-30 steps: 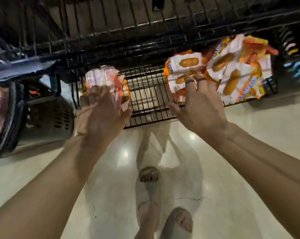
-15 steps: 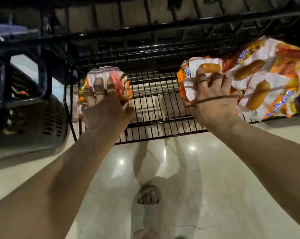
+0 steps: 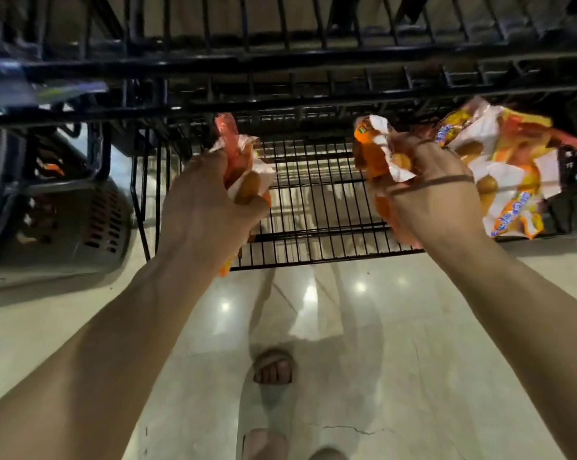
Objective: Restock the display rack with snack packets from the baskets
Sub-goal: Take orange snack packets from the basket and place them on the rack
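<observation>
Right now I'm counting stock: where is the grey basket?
The grey basket sits on the floor at the far left, beside the black wire rack and left of the left hand.

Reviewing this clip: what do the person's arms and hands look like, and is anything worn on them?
Both forearms are bare, with no sleeves in view and no gloves. The right hand has a thin dark band, like a hair tie or elastic, stretched across its back. The left hand shows nothing worn from this angle; no watch shows on either wrist.
</observation>
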Tool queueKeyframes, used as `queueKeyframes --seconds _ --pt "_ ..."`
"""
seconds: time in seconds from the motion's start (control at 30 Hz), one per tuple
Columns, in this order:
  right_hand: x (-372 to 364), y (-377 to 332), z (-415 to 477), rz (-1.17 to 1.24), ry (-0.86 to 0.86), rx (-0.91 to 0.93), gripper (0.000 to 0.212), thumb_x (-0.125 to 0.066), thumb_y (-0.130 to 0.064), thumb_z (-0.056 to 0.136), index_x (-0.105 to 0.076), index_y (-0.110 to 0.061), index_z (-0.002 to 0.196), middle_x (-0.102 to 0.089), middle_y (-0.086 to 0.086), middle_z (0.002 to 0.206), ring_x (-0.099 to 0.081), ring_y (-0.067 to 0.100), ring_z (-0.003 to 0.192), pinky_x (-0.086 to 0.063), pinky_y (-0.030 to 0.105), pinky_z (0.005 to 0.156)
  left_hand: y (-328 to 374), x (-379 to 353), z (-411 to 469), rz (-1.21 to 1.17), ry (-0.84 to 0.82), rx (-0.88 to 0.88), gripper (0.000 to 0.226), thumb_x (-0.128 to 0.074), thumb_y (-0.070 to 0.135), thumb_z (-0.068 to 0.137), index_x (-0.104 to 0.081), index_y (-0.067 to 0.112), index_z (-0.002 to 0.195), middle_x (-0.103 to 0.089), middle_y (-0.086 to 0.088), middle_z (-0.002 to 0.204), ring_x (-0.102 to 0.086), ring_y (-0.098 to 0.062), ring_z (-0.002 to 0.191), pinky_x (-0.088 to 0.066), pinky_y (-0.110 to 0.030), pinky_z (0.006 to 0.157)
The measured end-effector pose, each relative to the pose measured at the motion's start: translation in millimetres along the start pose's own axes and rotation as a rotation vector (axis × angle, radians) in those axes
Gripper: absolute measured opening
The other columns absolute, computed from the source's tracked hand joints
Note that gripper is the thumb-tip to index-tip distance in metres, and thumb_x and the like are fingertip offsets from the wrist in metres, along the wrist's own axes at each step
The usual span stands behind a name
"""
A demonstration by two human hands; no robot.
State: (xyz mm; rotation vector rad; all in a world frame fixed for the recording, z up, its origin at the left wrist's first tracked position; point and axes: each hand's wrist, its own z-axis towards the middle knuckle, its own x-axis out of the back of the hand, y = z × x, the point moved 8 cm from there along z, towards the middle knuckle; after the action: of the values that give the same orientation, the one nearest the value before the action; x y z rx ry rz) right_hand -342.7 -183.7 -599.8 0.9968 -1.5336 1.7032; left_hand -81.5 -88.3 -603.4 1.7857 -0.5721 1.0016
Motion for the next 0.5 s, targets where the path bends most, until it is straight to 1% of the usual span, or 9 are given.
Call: queueKeyframes --seconds 0.07,0.1,0.17,0.2,0.27,0.33,0.4,0.43,0.5 --pt "8 3 -4 0.199 -0.023 -0.087 0.039 -0.07 -0.045 0.092 -0.066 -0.031 0.129 -0.065 -0.014 0.11 -0.057 0.006 0.102 -0.046 0.018 0.094 3 6 -13 -0.128 0.007 0.048 0.034 -0.077 0.045 0.086 -0.053 0.032 0.106 -0.058 0.014 0.095 -0.058 -0.003 0.082 -0.04 -0.015 0.066" --pt "10 -1 -8 0.288 -0.045 -0.101 0.039 -0.075 -0.04 0.088 -0.066 -0.031 0.125 -0.065 -0.017 0.109 -0.059 0.005 0.101 -0.049 0.02 0.092 4 9 -20 -0.208 0.02 0.067 0.032 -0.076 0.045 0.085 -0.055 0.033 0.106 -0.06 0.015 0.095 -0.059 -0.001 0.082 -0.043 -0.015 0.067" --pt "13 -6 -18 0.433 -0.09 -0.15 0.039 -0.077 -0.035 0.081 -0.068 -0.032 0.12 -0.07 -0.014 0.112 -0.067 0.009 0.103 -0.057 0.037 0.091 1 13 -33 -0.327 0.045 0.117 0.032 -0.074 0.048 0.084 -0.06 0.031 0.107 -0.064 0.012 0.094 -0.063 -0.004 0.084 -0.051 -0.023 0.068" --pt "13 -8 -23 0.504 -0.103 -0.172 0.034 -0.077 -0.033 0.082 -0.07 -0.033 0.115 -0.073 -0.011 0.11 -0.07 0.012 0.102 -0.059 0.042 0.089 1 17 -38 -0.363 0.059 0.141 0.034 -0.073 0.052 0.083 -0.061 0.03 0.106 -0.066 0.01 0.094 -0.065 -0.008 0.086 -0.054 -0.03 0.069" --pt "18 -16 -36 0.674 -0.097 -0.225 0.02 -0.075 -0.026 0.085 -0.072 -0.032 0.104 -0.077 -0.005 0.102 -0.074 0.017 0.096 -0.061 0.046 0.084 0 20 -49 -0.441 0.06 0.177 0.036 -0.071 0.058 0.083 -0.063 0.033 0.108 -0.069 0.009 0.097 -0.068 -0.012 0.09 -0.059 -0.04 0.077" --pt "27 -23 -51 0.748 -0.084 -0.269 0.009 -0.074 -0.025 0.087 -0.072 -0.024 0.095 -0.077 0.004 0.094 -0.075 0.028 0.09 -0.062 0.05 0.077 3 26 -63 -0.537 0.043 0.244 0.026 -0.073 0.056 0.087 -0.063 0.04 0.105 -0.069 0.013 0.097 -0.068 -0.005 0.089 -0.057 -0.035 0.075" --pt "35 -29 -73 0.82 -0.121 -0.32 0.008 -0.075 -0.027 0.089 -0.071 -0.021 0.094 -0.076 0.013 0.096 -0.074 0.036 0.091 -0.062 0.058 0.077 4 34 -81 -0.59 0.039 0.305 0.019 -0.076 0.052 0.085 -0.06 0.046 0.095 -0.069 0.021 0.09 -0.066 0.003 0.081 -0.053 -0.024 0.063" --pt "39 -32 -85 0.885 -0.146 -0.355 0.004 -0.074 -0.023 0.092 -0.072 -0.023 0.095 -0.076 0.013 0.098 -0.074 0.035 0.093 -0.063 0.057 0.078 4 40 -91 -0.606 0.037 0.329 0.02 -0.077 0.051 0.084 -0.061 0.046 0.094 -0.069 0.024 0.088 -0.067 0.004 0.08 -0.052 -0.021 0.061" --pt "52 -36 -111 0.974 -0.18 -0.414 0.01 -0.072 -0.016 0.095 -0.073 -0.02 0.104 -0.077 0.011 0.1 -0.076 0.031 0.093 -0.064 0.05 0.075 5 55 -114 -0.639 0.047 0.363 0.023 -0.08 0.047 0.084 -0.065 0.043 0.101 -0.073 0.023 0.092 -0.072 0.0 0.082 -0.056 -0.027 0.069"
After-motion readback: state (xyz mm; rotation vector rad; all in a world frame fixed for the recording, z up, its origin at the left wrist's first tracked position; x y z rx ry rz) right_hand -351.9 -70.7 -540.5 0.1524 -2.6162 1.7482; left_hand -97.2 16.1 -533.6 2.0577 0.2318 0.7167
